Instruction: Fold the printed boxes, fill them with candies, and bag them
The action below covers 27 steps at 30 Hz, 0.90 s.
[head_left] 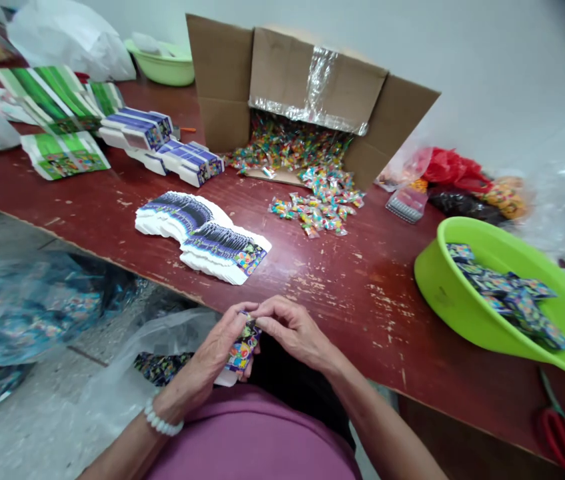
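A person in a purple top [257, 440] holds a small printed box [243, 348] just short of the near edge of a red table [332, 287], the left hand [215, 347] wrapped about its side, the right hand [292, 327] with thumb and fingertips closed on its upper end. The box's long axis points toward the table, its far end leaning slightly right; the left hand covers more of it. On the table lie fanned flat boxes [212, 243], with wrapped sweets [322, 207] farther back; a green basin [462, 327] stands at the table's right.
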Available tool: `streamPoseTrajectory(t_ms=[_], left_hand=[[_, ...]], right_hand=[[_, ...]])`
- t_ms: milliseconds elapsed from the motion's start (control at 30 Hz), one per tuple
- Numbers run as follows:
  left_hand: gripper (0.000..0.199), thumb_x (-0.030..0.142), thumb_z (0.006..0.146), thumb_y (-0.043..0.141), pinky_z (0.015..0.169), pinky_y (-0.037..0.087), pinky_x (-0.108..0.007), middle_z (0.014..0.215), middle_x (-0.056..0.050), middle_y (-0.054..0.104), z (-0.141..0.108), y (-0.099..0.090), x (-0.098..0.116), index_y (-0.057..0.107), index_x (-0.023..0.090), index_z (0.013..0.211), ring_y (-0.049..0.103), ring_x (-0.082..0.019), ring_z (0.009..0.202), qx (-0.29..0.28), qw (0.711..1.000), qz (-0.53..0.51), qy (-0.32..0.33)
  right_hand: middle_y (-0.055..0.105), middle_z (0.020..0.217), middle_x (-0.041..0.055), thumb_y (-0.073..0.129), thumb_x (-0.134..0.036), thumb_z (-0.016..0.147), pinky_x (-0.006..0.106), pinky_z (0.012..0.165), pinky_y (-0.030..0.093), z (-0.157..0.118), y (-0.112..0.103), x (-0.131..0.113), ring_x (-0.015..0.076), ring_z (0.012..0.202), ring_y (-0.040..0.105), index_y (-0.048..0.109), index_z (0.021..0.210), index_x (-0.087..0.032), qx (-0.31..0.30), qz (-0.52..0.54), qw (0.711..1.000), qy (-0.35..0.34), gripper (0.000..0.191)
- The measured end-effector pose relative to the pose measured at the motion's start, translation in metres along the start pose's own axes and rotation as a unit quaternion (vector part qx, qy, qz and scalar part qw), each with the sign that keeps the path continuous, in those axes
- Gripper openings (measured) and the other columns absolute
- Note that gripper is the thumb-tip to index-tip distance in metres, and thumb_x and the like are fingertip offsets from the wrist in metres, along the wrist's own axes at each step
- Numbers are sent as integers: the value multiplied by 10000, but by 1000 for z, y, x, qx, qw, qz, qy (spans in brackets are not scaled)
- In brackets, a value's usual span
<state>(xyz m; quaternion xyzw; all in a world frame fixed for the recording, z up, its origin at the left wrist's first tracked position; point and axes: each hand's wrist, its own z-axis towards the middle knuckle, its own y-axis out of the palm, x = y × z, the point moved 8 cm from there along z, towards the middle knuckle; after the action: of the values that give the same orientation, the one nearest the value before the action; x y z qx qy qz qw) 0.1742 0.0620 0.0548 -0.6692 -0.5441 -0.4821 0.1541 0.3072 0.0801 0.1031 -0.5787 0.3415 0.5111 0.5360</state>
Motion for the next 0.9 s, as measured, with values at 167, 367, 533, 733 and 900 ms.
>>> streamPoseTrajectory(t_ms=[167, 367, 533, 733, 900], left_hand=[[372, 437, 904, 630, 718, 489, -255, 994, -77, 699, 1, -1, -16, 542, 215, 1189, 652, -179, 869, -27, 999, -39, -19], [331, 355, 767, 760, 688, 451, -264, 825, 12, 605, 0, -36, -44, 542, 217, 974, 571, -150, 734, -47, 997, 5, -54], [366, 246, 657, 714, 758, 446, -275, 908, 12, 655, 2, -88, -32, 665, 247, 1020, 587, -216, 882, -64, 944, 320, -47], [234, 273, 645, 713, 611, 404, -243, 763, 21, 641, 2, -91, -34, 654, 209, 862, 579, -183, 726, -164, 918, 343, -111], [335, 405, 790, 710, 578, 444, -241, 913, -19, 674, 9, -55, -10, 519, 213, 986, 663, -171, 691, -90, 986, 124, -70]], right_hand=[[714, 963, 58, 562, -300, 905, 334, 817, 509, 53, -107, 45, 208, 870, 649, 696, 1003, -197, 219, -243, 942, 70, 195], [657, 1121, 160, 651, -258, 768, 481, 1009, 381, 105, -177, 92, 327, 1128, 519, 693, 1010, -161, 284, -314, 902, 84, 264], [701, 967, 145, 529, -290, 858, 426, 968, 401, 98, -180, 103, 286, 987, 582, 695, 849, -177, 306, -280, 906, 80, 201], [697, 771, 76, 457, -526, 889, 292, 657, 456, 61, -166, 87, 188, 676, 592, 673, 840, -161, 333, -157, 925, 93, 426], [622, 666, -11, 601, -474, 856, 231, 545, 374, 35, -108, 48, 112, 550, 484, 679, 822, -167, 166, -19, 979, 118, 318]])
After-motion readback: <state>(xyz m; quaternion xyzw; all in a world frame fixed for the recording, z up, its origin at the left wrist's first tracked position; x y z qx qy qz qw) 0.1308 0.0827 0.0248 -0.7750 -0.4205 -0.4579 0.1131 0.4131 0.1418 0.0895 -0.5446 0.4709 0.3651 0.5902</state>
